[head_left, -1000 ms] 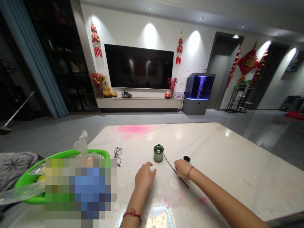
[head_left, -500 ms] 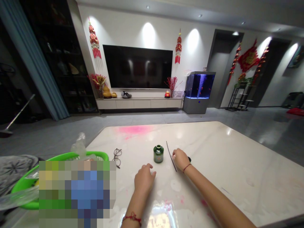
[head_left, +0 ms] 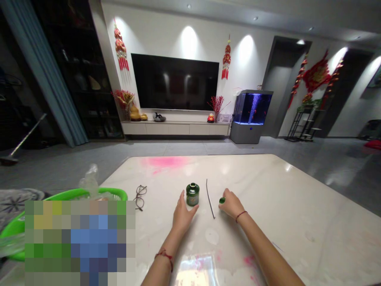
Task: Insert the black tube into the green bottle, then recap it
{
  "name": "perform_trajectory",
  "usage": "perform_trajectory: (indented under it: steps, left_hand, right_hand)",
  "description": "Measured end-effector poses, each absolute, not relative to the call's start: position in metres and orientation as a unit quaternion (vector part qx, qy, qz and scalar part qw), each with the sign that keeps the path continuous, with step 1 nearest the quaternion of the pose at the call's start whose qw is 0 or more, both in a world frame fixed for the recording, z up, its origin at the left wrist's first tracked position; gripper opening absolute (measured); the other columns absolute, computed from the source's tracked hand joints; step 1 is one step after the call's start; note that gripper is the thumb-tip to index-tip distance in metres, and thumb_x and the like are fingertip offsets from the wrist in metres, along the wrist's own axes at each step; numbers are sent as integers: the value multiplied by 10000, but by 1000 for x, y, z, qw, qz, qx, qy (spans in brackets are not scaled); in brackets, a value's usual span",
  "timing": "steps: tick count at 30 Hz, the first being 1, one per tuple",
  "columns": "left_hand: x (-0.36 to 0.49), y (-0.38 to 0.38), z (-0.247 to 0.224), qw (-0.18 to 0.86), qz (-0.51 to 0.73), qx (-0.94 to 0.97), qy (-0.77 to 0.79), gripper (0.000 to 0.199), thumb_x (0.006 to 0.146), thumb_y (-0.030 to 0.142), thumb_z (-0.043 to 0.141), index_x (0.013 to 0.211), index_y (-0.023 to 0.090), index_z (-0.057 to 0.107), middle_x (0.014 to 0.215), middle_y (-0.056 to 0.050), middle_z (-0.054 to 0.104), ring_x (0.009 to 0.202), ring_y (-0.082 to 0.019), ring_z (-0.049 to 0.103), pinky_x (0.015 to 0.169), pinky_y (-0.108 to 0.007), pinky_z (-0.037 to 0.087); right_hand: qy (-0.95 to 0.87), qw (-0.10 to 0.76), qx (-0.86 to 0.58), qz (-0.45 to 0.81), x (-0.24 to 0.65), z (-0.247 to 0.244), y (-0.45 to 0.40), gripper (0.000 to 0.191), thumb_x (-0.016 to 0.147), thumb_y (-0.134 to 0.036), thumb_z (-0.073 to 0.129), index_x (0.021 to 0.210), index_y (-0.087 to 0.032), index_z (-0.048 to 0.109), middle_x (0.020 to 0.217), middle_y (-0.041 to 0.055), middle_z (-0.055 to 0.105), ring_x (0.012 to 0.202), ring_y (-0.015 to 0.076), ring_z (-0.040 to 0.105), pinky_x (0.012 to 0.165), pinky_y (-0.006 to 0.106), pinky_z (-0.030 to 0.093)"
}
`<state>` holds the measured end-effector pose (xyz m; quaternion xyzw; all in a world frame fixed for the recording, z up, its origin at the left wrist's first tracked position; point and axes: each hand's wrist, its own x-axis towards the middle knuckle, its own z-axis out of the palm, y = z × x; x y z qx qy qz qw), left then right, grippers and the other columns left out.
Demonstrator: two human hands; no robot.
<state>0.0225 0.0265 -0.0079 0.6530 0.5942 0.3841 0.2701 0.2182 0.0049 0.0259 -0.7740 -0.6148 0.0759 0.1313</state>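
A small green glass bottle point(head_left: 193, 195) with an open neck stands upright on the pale table. My left hand point(head_left: 183, 214) is at its near left side, fingers and thumb spread apart around its lower part; whether they touch the glass I cannot tell. Between the thumb and fingers of my right hand point(head_left: 232, 204) is a small round green bottle cap point(head_left: 222, 200), tilted just above the tabletop. A thin dark stick point(head_left: 210, 200) lies between the bottle and my right hand.
Eyeglasses point(head_left: 139, 197) rest on the table point(head_left: 297, 206) left of the bottle. A green basket point(head_left: 119, 193) with plastic bags stands at the left edge, partly blurred out. Pink stains mark the tabletop. Beyond are a television point(head_left: 175, 82) and a fish tank point(head_left: 251, 109).
My left hand has moved forward to the bottle and opened wider. My right hand has moved slightly right, away from the stick, and the green cap now shows in its fingers.
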Motion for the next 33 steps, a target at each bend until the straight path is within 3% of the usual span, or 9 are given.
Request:
perform_trajectory:
  steps: [5, 10, 18, 27, 33]
  left_hand:
    - [28, 34, -18, 273, 409, 640, 590, 736, 674, 317, 620, 1304, 133, 286, 1262, -145, 494, 1125, -232, 499, 920, -322, 380]
    - [32, 33, -14, 223, 400, 646, 611, 565, 698, 282, 593, 1218, 189, 392, 1178, -86, 572, 1058, -205, 543, 876, -296, 393]
    - [40, 31, -8, 199, 360, 653, 636, 552, 693, 313, 588, 1181, 181, 367, 1163, -90, 582, 1056, -209, 542, 878, -301, 371]
    - [44, 6, -5, 223, 335, 690, 601, 535, 651, 270, 599, 1150, 222, 412, 1088, -48, 619, 989, -213, 570, 811, -281, 396]
    - [44, -8, 0, 236, 308, 688, 614, 567, 652, 253, 609, 1182, 223, 410, 1095, -52, 622, 1006, -213, 571, 811, -265, 398]
  right_hand:
    - [-586, 294, -748, 100, 226, 17, 7, 289, 647, -172, 530, 930, -133, 480, 788, 73, 613, 736, 190, 580, 643, 252, 407]
    - [-575, 391, -711, 103, 235, 4, 8, 405, 665, -192, 532, 1065, -141, 500, 921, 100, 636, 874, 231, 578, 780, 325, 433]
    - [-540, 600, -542, 234, 213, 20, 17, 392, 674, -326, 609, 1027, -160, 575, 1048, 103, 625, 922, 217, 598, 866, 379, 455]
    - [-550, 617, -443, 346, 179, 33, 19, 377, 680, -327, 632, 1020, -168, 602, 1095, 94, 616, 995, 215, 584, 915, 371, 450]
    - [-618, 582, -424, 317, 170, 38, 11, 306, 663, -268, 633, 960, -192, 644, 1032, 70, 635, 972, 202, 587, 879, 350, 472]
